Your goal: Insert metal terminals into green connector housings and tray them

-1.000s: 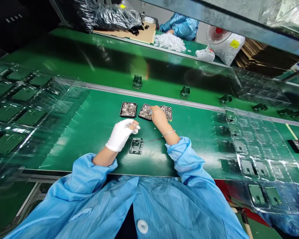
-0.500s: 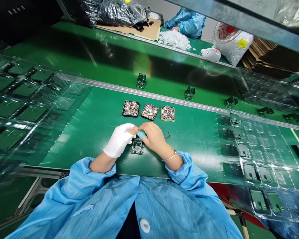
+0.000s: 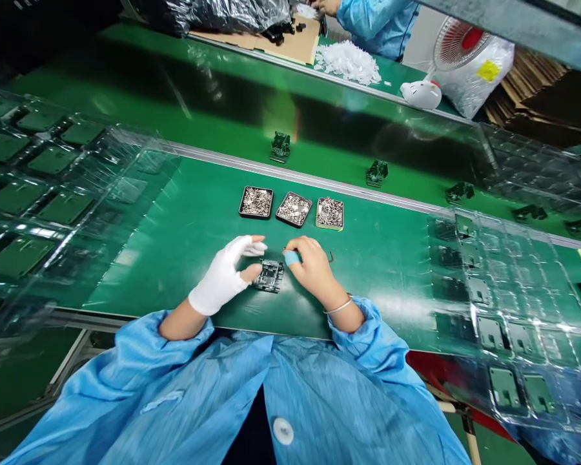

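My left hand (image 3: 223, 278), in a white glove that leaves the thumb and a fingertip bare, is open, thumb and fingers apart at the left side of a small green circuit board assembly (image 3: 271, 276). The assembly lies on the green worktop in front of me. To its upper right is my right hand (image 3: 314, 268), a blue wrap on its thumb and its thumb and forefinger pinched together. Whatever sits in that pinch is too small to make out. A small bent red-brown hex key (image 3: 332, 256) lies just beyond the right hand.
Three small trays of metal parts (image 3: 256, 202) stand in a row beyond my hands. Clear plastic trays with green boards flank me, left (image 3: 53, 158) and right (image 3: 494, 332). More assemblies (image 3: 281, 147) sit along the strip behind a metal rail. Across it, a person in blue (image 3: 377, 26) works.
My hands have moved apart; they were together above the circuit board assembly. The left has opened and gone down and left, the right has shifted right with its pinch kept.
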Available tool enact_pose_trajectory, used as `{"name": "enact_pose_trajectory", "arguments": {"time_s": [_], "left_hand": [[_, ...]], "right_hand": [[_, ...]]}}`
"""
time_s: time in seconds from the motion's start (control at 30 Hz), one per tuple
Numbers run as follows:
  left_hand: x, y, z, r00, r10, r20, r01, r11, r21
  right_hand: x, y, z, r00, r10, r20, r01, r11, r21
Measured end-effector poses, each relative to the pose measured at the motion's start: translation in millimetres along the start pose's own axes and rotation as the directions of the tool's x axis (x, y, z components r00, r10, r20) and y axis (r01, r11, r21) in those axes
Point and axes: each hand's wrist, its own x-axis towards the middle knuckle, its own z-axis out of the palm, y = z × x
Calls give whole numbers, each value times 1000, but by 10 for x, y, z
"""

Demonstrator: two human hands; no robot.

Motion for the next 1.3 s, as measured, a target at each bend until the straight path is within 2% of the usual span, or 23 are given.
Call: {"name": "enact_pose_trajectory", "arguments": {"time_s": [0.07, 0.13, 0.17, 0.23, 0.3, 0.37, 0.53, 0.67, 0.77, 0.9, 1.1, 1.3], "left_hand": [[-90, -130, -1, 987, 57, 152, -68, 996, 65], [-150, -223, 39, 969, 2, 247, -43, 986, 159], [-166, -246, 70, 970, -35, 240, -15, 979, 203], [-171, -248, 133, 988, -49, 146, 10, 965, 261], [-154, -207, 178, 998, 7, 57, -23, 956, 291], [-134, -154, 196, 998, 67, 20, -70, 945, 320], [-126, -81, 197, 988, 153, 23, -149, 905, 398], [-145, -78, 217, 968, 251, 23, -236, 871, 432], [-151, -81, 233, 957, 288, 7, -259, 848, 463], [-152, -70, 245, 963, 269, 7, -239, 841, 485], [-164, -49, 258, 971, 238, -16, -203, 860, 468], [-155, -38, 271, 984, 179, 6, -162, 874, 459]], "right_hand": [[-16, 17, -44, 993, 121, -15, -117, 977, 176], [-34, 21, -56, 986, 168, 18, -166, 938, 304], [-44, 16, -49, 984, 171, 40, -175, 926, 334], [-66, -3, -15, 985, 156, 73, -172, 922, 347], [-89, -24, 27, 988, 126, 84, -147, 932, 331], [-110, -37, 60, 994, 78, 71, -95, 954, 286], [-131, -20, 85, 998, -30, 59, 21, 990, 142], [-133, -1, 85, 996, -68, 50, 62, 991, 115], [-134, 4, 85, 995, -92, 33, 88, 990, 114], [-139, -4, 92, 996, -63, 63, 56, 993, 107], [-168, -35, 127, 996, 44, 77, -56, 985, 165], [-174, -34, 113, 990, 25, 136, -47, 986, 163]]}}
